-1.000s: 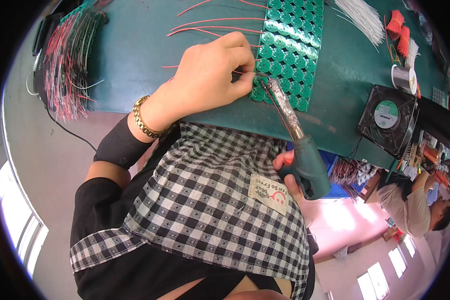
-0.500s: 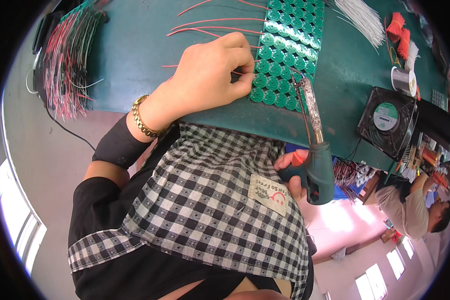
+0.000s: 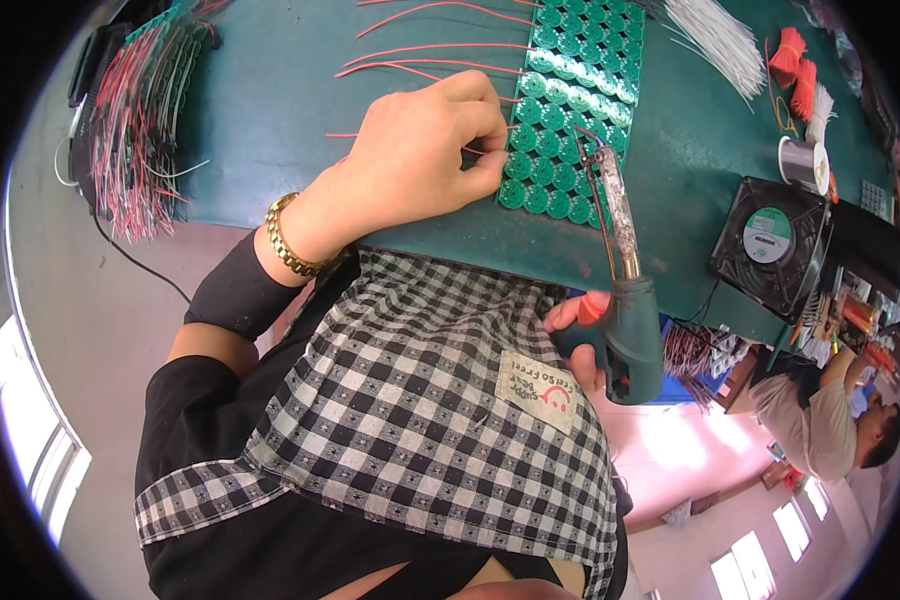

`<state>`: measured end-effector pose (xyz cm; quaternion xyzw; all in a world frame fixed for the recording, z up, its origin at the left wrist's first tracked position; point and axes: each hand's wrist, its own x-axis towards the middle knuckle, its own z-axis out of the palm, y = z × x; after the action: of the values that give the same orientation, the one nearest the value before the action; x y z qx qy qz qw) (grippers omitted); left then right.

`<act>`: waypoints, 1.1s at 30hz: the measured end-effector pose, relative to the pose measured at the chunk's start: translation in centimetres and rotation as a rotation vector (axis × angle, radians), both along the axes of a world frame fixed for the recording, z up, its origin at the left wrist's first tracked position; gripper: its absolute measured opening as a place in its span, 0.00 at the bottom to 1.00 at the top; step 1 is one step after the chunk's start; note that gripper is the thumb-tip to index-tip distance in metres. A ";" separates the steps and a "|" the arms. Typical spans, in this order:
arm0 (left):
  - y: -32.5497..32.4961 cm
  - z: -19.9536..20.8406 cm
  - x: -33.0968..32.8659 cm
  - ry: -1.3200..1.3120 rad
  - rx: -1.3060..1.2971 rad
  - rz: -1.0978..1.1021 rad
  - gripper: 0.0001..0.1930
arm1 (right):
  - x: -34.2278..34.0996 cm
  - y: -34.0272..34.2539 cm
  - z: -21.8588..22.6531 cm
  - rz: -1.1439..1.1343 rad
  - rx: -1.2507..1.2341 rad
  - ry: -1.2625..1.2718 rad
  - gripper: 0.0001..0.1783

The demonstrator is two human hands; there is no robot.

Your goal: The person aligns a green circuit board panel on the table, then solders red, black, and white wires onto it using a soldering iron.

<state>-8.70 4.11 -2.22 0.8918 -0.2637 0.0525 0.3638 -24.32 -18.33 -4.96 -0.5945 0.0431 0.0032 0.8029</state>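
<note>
Left grip (image 3: 420, 160) pinched on a red wire (image 3: 410, 62) by the green panel (image 3: 570, 110) — right grip (image 3: 575, 345) clenched around the soldering iron (image 3: 625, 290), tip down.

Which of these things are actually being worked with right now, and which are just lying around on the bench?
In use:
left hand pinching a red wire
right hand holding the soldering iron
green panel of round circuit boards

Lying about:
small fan
solder spool
white wire bundle
wired boards pile
</note>
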 end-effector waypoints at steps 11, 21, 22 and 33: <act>-0.4 0.5 -0.4 -0.097 0.062 -0.012 0.06 | 0.9 -0.2 0.3 0.047 0.005 -0.032 0.32; 1.0 1.5 2.0 -0.172 0.197 -0.270 0.05 | 2.0 -0.7 -0.2 0.293 -0.019 -0.124 0.30; 1.5 2.1 3.5 -0.271 0.178 -0.231 0.05 | 1.8 -0.7 -0.8 0.298 -0.018 -0.144 0.30; 7.0 0.9 19.2 -0.526 0.576 0.302 0.07 | 1.7 0.1 -1.9 0.210 0.028 -0.165 0.30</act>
<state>10.54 11.14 -1.28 0.9419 -0.2179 0.2555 0.0081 -22.65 -18.23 -6.81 -0.5826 -0.0857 0.0389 0.8073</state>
